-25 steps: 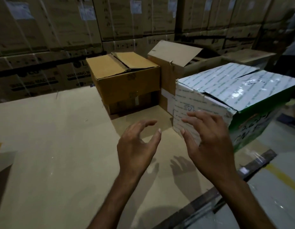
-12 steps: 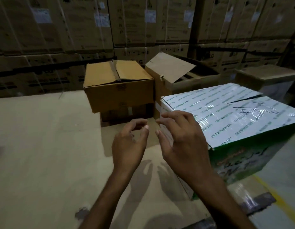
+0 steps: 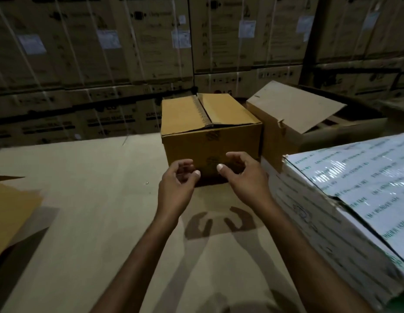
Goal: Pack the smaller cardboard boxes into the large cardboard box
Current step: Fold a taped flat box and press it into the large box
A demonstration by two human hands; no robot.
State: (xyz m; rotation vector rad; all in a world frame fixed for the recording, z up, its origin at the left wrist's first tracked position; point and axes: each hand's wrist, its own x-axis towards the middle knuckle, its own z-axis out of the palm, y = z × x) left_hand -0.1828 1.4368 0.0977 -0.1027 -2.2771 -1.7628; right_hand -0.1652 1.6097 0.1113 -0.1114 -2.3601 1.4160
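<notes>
A closed brown cardboard box [image 3: 210, 129] stands on the flat cardboard surface [image 3: 94, 199] straight ahead, its top flaps folded shut. My left hand [image 3: 177, 185] and my right hand [image 3: 244, 177] hover side by side just in front of its lower front face, fingers curled and apart, holding nothing. To the right of it stands a paler cardboard box [image 3: 293, 123] with one flap raised. A white and green printed box [image 3: 345, 199] wrapped in shiny film fills the right side, close to my right forearm.
Tall stacks of strapped cartons [image 3: 128, 53] form a wall behind the boxes. A brown cardboard flap [image 3: 11, 211] juts in at the left edge. Open cardboard surface stretches to the left of my hands.
The view has swung left and nearer the brown box. Both hands moved away from the white and green box toward the brown box's front, still holding nothing.
</notes>
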